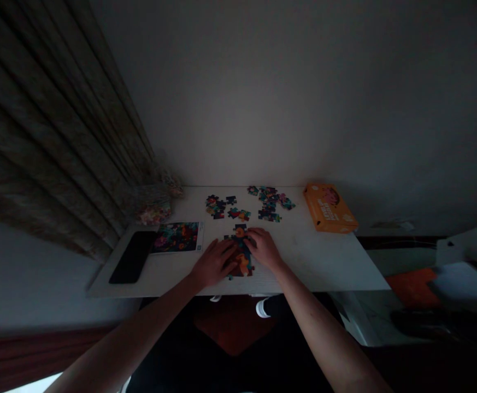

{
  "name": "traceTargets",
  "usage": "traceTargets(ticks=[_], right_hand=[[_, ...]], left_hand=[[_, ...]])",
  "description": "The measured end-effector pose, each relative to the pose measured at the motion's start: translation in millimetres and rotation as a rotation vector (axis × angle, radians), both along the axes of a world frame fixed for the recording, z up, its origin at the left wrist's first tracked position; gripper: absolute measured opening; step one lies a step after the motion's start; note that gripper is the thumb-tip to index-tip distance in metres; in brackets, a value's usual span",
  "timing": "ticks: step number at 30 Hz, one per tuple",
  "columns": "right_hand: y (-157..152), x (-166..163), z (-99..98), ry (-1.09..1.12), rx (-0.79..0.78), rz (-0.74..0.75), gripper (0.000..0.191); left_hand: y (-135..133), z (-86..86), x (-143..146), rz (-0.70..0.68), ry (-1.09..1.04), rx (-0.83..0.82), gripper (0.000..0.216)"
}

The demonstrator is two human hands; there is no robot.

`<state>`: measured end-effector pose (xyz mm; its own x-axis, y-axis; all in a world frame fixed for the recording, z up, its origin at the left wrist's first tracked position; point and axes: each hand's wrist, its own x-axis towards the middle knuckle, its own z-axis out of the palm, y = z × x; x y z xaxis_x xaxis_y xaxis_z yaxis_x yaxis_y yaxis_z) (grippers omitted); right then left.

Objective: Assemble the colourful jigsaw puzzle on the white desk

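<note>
You are pressing on the joined puzzle section point(241, 255) that is lying at the near middle of the bench point(324, 262), and both hands are framing it. Your left hand point(215, 263) is lying flat at its 9 o'clock edge, fingers spread and released, clamping nothing. Your right hand point(265, 246) is covering its 3 o'clock edge, fingers curved down onto the pieces; whether a piece is pinched beneath them I cannot tell.

By my reading, you are seating a piece into the section, and the next move is calling for a light, level press so the tabs are locking without shifting their neighbours.

At 12 o'clock from the section, two clusters of loose pieces point(222, 207) are waiting, the second cluster point(270, 202) lying further right; single pieces are too small to count. One reference picture point(176, 237) is lying at 9 o'clock, one dark phone point(133, 256) beyond it, one orange box point(329, 207) at 2 o'clock, and one crinkled bag point(153, 204) at 10 o'clock.
</note>
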<state>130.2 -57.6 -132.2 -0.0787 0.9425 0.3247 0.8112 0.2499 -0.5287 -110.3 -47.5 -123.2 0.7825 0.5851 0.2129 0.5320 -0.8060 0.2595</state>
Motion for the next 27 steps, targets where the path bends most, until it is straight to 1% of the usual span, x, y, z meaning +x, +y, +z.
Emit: traceTargets(ticks=[4, 6, 8, 12, 16, 19, 23, 27], right_hand=[[2.1, 2.4, -1.8, 0.076, -0.009, -0.017, 0.018], [6.0, 5.4, -2.6, 0.135, -0.021, -0.026, 0.019], [12.3, 8.8, -1.8, 0.143, -0.032, -0.032, 0.020], [34.5, 12.9, 5.8, 0.035, -0.052, -0.082, 0.027], [67.5, 10.4, 16.9, -0.064, -0.101, -0.138, 0.031], [89.3, 2.3, 24.1, -0.138, -0.153, -0.125, 0.036], [105.7, -14.7, 29.8, -0.242, -0.245, -0.108, 0.043], [120.2, -27.9, 30.8, -0.289, -0.317, -0.190, 0.043]], left_hand=[[-1.6, -3.4, 3.7, -0.005, -0.006, 0.000, 0.047], [-0.9, -3.4, 4.6, -0.009, -0.021, 0.007, 0.045], [0.2, -2.6, 4.9, -0.014, -0.024, 0.009, 0.044], [1.7, -1.0, 4.7, -0.001, -0.010, 0.001, 0.042], [1.3, -0.8, 4.6, 0.000, -0.014, -0.007, 0.042], [0.5, -0.6, 4.5, -0.002, -0.027, -0.009, 0.042], [-0.7, 0.5, 4.4, 0.012, -0.028, -0.018, 0.043], [-1.6, 1.0, 4.7, 0.027, -0.039, -0.031, 0.044]])
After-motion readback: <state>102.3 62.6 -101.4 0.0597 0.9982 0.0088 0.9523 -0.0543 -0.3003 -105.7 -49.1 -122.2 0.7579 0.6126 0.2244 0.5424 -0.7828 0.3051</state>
